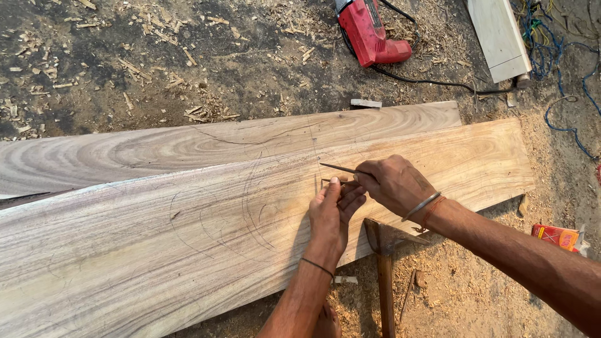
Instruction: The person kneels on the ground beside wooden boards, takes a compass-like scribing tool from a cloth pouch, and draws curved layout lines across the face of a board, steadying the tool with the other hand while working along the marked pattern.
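Right hand (394, 184) clamped on thin pencil (341, 168), long axis pointing left, tip over the near plank (188, 238); left hand (330, 216) flat, fingers together, pressing the plank just below that tip

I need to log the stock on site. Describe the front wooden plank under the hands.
The front plank is a long, pale, unfinished board with streaky grain and curved pencilled outlines. It lies flat on sawdust-strewn ground, overlapping a second plank behind it. The left hand presses on it; the right hand holds a thin stick over it.
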The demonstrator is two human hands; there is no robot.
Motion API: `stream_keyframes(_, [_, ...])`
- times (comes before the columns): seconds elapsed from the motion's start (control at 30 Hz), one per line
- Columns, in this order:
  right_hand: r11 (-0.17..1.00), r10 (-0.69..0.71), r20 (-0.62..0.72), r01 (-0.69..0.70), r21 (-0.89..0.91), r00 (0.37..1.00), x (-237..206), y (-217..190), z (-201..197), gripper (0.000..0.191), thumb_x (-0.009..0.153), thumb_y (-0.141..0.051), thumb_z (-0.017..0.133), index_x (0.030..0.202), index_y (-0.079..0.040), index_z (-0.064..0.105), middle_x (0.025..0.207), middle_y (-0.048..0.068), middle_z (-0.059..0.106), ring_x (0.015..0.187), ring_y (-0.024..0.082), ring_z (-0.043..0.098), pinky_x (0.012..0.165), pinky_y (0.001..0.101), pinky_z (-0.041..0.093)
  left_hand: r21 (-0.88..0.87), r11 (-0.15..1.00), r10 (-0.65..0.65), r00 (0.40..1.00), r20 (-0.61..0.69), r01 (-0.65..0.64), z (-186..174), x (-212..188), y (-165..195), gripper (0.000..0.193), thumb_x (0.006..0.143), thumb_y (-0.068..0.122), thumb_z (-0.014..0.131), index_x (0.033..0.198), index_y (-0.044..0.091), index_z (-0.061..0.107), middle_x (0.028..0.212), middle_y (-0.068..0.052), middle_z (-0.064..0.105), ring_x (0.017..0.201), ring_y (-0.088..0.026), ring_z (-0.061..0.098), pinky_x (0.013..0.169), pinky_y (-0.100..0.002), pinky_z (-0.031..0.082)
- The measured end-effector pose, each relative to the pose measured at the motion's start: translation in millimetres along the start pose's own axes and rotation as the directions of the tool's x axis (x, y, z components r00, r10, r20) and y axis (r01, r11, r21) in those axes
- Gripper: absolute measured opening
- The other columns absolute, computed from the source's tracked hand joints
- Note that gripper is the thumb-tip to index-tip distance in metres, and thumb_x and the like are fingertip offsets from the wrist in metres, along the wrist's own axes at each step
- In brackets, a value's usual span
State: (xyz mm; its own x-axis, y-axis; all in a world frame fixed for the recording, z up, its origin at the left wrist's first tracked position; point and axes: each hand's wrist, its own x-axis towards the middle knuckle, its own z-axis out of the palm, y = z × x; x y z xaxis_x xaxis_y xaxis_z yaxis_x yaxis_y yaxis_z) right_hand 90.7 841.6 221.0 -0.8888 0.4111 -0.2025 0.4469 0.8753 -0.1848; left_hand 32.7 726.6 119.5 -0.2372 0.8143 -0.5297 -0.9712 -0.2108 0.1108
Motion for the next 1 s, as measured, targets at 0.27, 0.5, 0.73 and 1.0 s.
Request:
stream_keyframes(0.27, [0.987, -0.001, 0.050, 0.009, -0.160, 0.999, 10, -11, 1, 0.025, 0.096, -0.022, 0.060, 0.082, -0.003, 0.068, 0.066, 0.019, 0.067, 0.067, 0.039, 0.068, 0.064, 0.0518, 0.053, -0.111, 0.993, 0.025, 0.999, -0.044, -0.030, 17, 12, 15, 0.018, 0.103, 0.012, 0.048, 0.105, -0.003, 0.059, 0.091, -0.016, 0.070, 0.078, -0.024, 0.073, 0.076, -0.041, 0.067])
stream_keyframes(0.5, [0.993, 0.059, 0.007, -0.058, -0.105, 0.998, 8, -16, 3, 0.023, 0.097, -0.021, 0.061, 0.086, -0.003, 0.070, 0.067, 0.018, 0.069, 0.065, 0.036, 0.069, 0.060, 0.0497, 0.054, -0.135, 0.990, 0.045, 0.998, -0.053, -0.052, 16, 16, 10, 0.016, 0.103, 0.010, 0.048, 0.105, -0.003, 0.059, 0.089, -0.017, 0.071, 0.075, -0.024, 0.071, 0.073, -0.039, 0.065])
stream_keyframes(0.73, [0.977, 0.136, 0.028, -0.129, -0.171, 0.990, 15, -28, 2, 0.027, 0.098, -0.022, 0.060, 0.082, -0.003, 0.070, 0.063, 0.016, 0.068, 0.061, 0.033, 0.070, 0.058, 0.0474, 0.055, -0.125, 0.991, 0.027, 0.995, -0.098, -0.039, 14, 17, 12, 0.015, 0.102, 0.008, 0.047, 0.104, -0.003, 0.058, 0.089, -0.016, 0.069, 0.076, -0.022, 0.072, 0.073, -0.036, 0.065])
stream_keyframes(1.0, [0.938, 0.177, 0.015, -0.164, -0.305, 0.984, 18, -33, 8, 0.030, 0.099, -0.023, 0.060, 0.078, -0.005, 0.073, 0.066, 0.017, 0.069, 0.065, 0.033, 0.071, 0.064, 0.0469, 0.057, -0.243, 0.968, 0.044, 0.998, -0.044, -0.054, 11, 20, 9, 0.014, 0.102, 0.005, 0.049, 0.103, -0.004, 0.059, 0.089, -0.016, 0.069, 0.074, -0.022, 0.070, 0.070, -0.035, 0.064])
